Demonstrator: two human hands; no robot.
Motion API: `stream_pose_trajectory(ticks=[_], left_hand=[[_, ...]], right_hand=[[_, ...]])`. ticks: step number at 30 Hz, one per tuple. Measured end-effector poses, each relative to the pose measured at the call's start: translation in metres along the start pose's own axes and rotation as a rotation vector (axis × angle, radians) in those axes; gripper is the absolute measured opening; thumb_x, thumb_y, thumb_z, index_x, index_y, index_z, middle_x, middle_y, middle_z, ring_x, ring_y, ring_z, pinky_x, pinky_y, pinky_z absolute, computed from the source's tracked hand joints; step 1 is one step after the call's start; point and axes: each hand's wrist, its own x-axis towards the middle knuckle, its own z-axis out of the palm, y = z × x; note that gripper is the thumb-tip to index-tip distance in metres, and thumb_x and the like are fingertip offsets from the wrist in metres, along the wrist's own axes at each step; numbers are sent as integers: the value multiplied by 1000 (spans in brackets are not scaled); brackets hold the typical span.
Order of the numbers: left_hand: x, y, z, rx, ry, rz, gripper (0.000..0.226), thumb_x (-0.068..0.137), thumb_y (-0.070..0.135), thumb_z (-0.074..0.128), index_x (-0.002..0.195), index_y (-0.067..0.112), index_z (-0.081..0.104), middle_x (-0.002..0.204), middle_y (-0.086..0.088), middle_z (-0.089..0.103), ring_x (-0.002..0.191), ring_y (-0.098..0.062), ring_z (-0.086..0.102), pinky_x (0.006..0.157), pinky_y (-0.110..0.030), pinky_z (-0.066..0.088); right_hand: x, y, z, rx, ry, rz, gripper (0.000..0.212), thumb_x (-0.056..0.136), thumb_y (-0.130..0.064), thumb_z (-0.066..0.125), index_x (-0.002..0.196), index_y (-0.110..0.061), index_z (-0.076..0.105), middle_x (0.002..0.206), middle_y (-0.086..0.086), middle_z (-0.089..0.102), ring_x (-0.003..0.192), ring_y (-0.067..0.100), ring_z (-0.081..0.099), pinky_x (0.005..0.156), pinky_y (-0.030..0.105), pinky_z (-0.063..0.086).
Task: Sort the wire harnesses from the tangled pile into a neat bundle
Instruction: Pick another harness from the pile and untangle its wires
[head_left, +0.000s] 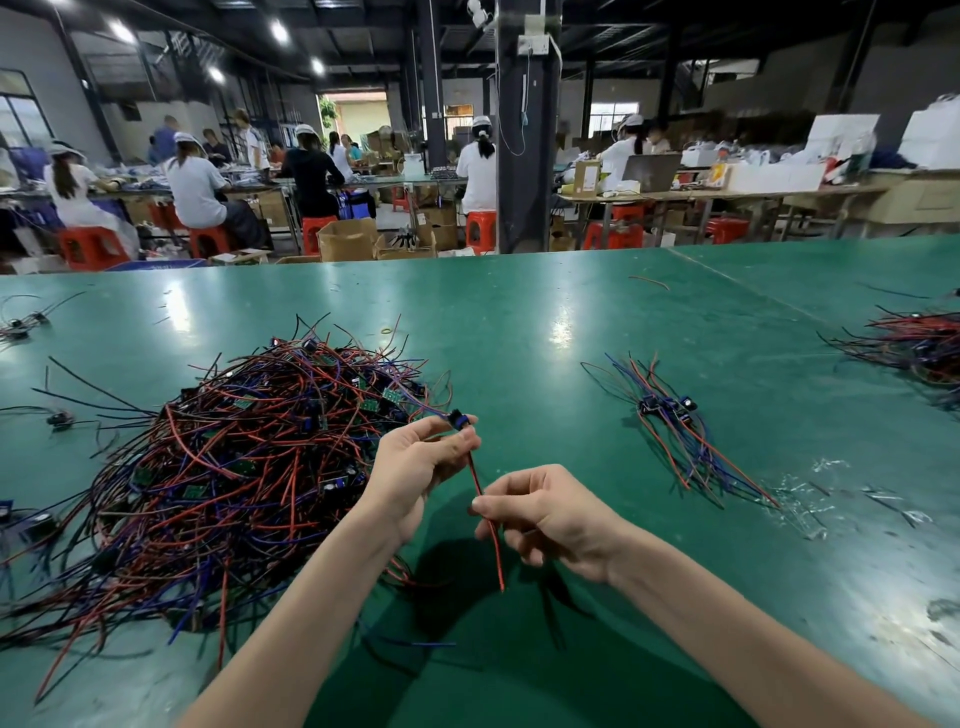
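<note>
One harness (475, 478) is held just right of the pile (249, 467), above the table (519, 322). The left hand (415, 467) pinches its blue connector end, and the right hand (545, 514) pinches the red wire lower down. Its long axis runs from the connector, nearest the pile, straight back toward the person, with the free tip hanging below the right hand. A purple lead from the connector trails into the pile, so it is probably not yet free. One bundle (670, 410) lies well right of the pile, nearer the right hand, its wires fanned on a similar axis; its harnesses overlap too much to count. A second heap (924, 343) sits farther right, and a few strays lie left of the pile.
</note>
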Motion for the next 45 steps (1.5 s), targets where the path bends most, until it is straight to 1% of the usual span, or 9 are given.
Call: stream_pose_trajectory(ticks=[4, 10, 13, 16, 21, 26, 32, 37, 45], left_hand=[[0, 0, 1, 26, -7, 18, 12, 81, -5, 64, 78, 6, 65, 70, 0, 71, 66, -8, 68, 80, -27, 54], [-1, 4, 0, -22, 23, 17, 10, 82, -1, 66, 77, 8, 64, 69, -8, 70, 60, -16, 68, 64, -27, 60], [-2, 7, -2, -85, 37, 19, 9, 82, -2, 64, 77, 5, 62, 67, -8, 68, 59, -16, 68, 60, -28, 59], [-1, 8, -4, -143, 44, 0, 6, 80, -1, 64, 80, 3, 61, 66, -8, 68, 57, -15, 67, 55, -25, 57], [3, 12, -8, -254, 78, -24, 7, 81, -2, 64, 85, 1, 58, 67, -10, 69, 56, -15, 67, 51, -22, 55], [4, 13, -9, -278, 99, -26, 9, 82, -3, 63, 87, 1, 58, 67, -10, 70, 55, -14, 67, 50, -21, 54], [3, 16, -12, -279, 128, -22, 10, 79, -1, 66, 85, 2, 59, 68, -9, 71, 55, -13, 67, 49, -19, 54], [3, 17, -12, -272, 140, -18, 10, 73, 1, 69, 81, 2, 63, 70, -11, 71, 57, -13, 68, 50, -19, 54], [3, 17, -12, -287, 139, -28, 4, 79, -1, 67, 82, 1, 64, 70, -10, 70, 57, -13, 67, 50, -18, 54]], right_hand=[[-1, -2, -7, -159, -18, -19, 7, 87, -2, 62, 82, -6, 64, 66, 6, 67, 37, 5, 46, 31, 16, 34], [0, 1, -5, -124, 2, -23, 16, 90, -9, 60, 75, -6, 63, 48, 3, 58, 27, 5, 32, 29, 13, 25], [-1, 1, -1, -132, -25, -57, 5, 91, -5, 59, 89, -6, 64, 56, 3, 60, 30, 4, 35, 31, 15, 29], [-3, 0, -1, -174, -70, -80, 14, 91, 0, 57, 101, -8, 63, 67, 4, 62, 35, 4, 38, 34, 15, 33], [-7, -1, -2, -198, -143, -36, 15, 91, 2, 55, 99, -6, 65, 67, 0, 65, 37, 4, 41, 35, 14, 32], [-9, -1, 3, -210, -198, -32, 13, 95, -6, 52, 92, -5, 65, 61, 0, 61, 32, 2, 37, 32, 15, 29], [-11, -1, 8, -258, -224, -151, 18, 94, 0, 52, 96, -12, 64, 65, -3, 62, 39, 3, 37, 40, 14, 32], [-12, 0, 7, -277, -257, -146, 23, 94, 2, 51, 105, -15, 63, 70, -3, 62, 42, 4, 38, 42, 13, 33], [-14, 0, 11, -279, -344, -168, 21, 99, 0, 39, 114, -11, 50, 66, 5, 53, 38, 2, 33, 40, 12, 29]])
